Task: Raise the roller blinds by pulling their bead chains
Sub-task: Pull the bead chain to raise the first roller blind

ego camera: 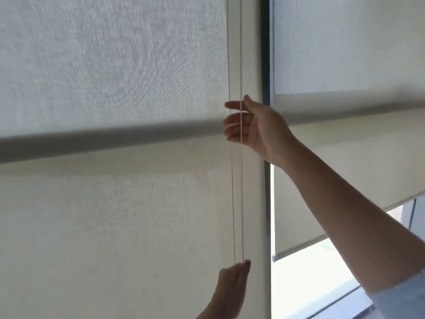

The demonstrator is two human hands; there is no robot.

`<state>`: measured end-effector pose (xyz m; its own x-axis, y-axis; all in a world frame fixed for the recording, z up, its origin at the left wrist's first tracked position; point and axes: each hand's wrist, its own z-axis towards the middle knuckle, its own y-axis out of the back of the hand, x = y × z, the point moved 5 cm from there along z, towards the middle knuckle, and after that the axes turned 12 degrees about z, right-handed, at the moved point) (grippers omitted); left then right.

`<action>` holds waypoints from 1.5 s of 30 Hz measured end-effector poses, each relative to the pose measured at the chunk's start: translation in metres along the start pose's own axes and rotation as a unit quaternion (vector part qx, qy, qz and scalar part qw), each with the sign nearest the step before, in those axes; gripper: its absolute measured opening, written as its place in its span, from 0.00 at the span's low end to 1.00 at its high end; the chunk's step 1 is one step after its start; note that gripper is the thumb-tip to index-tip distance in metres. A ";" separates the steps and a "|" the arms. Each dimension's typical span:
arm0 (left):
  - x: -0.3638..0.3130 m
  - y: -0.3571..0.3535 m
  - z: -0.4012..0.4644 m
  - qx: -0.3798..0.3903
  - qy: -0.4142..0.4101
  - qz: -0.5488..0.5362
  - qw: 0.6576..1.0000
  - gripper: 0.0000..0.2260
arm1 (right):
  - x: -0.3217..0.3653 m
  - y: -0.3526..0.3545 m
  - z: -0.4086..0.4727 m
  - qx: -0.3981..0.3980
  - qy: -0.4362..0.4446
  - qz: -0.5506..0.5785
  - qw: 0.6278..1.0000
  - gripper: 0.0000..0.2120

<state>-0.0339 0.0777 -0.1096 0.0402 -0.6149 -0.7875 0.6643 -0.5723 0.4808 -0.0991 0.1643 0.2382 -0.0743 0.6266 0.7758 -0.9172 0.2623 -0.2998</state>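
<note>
My left hand point(233, 276) pinches the bead chain point(241, 180) low beside the left roller blind point(115, 203); my right hand point(249, 125) reaches up, fingers open. It's thin, light and probably slippery, so I'd pinch between beads.

A pale vertical window post point(250, 65) up the middle, with a dark strip point(266, 54) along its right edge. Behind the fabric, a broad grey horizontal band point(92, 143) crossing at mid-height, soft and blurred. Bare glass point(305, 279) at lower right, bright with daylight, washed out to near white. A dark frame bar point(412, 214) upright at far right. Another dark edge point(340, 305) slanting along the bottom of the pane. Light even, cool, diffuse.
</note>
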 end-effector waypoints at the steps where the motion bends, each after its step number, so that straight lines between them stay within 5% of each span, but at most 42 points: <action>1: 0.005 -0.003 -0.002 -0.001 0.004 0.006 1.000 0.28 | 0.003 -0.005 0.006 -0.020 0.009 -0.006 1.000 0.19; 6: -0.001 -0.012 -0.001 0.040 0.002 0.001 0.999 0.25 | 0.012 -0.016 0.017 -0.102 0.087 -0.009 0.991 0.25; 11: -0.045 0.018 0.018 0.067 -0.036 -0.066 0.995 0.27 | 0.013 -0.022 0.014 -0.089 0.128 0.001 0.988 0.24; 16: -0.188 0.134 0.099 -0.058 -0.118 -0.181 0.975 0.26 | -0.006 -0.014 -0.008 -0.068 0.130 0.036 0.988 0.20; 21: -0.341 0.202 0.152 0.061 -0.193 -0.273 0.940 0.25 | -0.016 -0.010 -0.018 -0.081 0.127 0.044 0.988 0.21; 25: -0.399 0.209 0.165 0.092 -0.199 -0.304 0.927 0.19 | -0.017 -0.014 -0.017 -0.088 0.128 0.029 0.987 0.22; 31: -0.389 0.193 0.166 0.094 -0.191 -0.408 0.888 0.19 | -0.024 -0.009 -0.029 -0.097 0.139 0.003 0.986 0.20; 37: -0.376 0.178 0.155 0.093 -0.205 -0.407 0.885 0.18 | -0.043 0.002 -0.046 -0.119 0.149 -0.039 0.981 0.20; 45: -0.276 0.128 0.133 0.052 -0.136 -0.336 0.930 0.17 | -0.131 0.042 -0.088 -0.186 0.073 -0.150 0.968 0.17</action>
<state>-0.0591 0.1016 0.2204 -0.5587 -0.2052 -0.8035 0.3948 -0.9179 -0.0401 -0.0931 0.1583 0.0754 0.2549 0.5713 0.7801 -0.6830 0.6775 -0.2730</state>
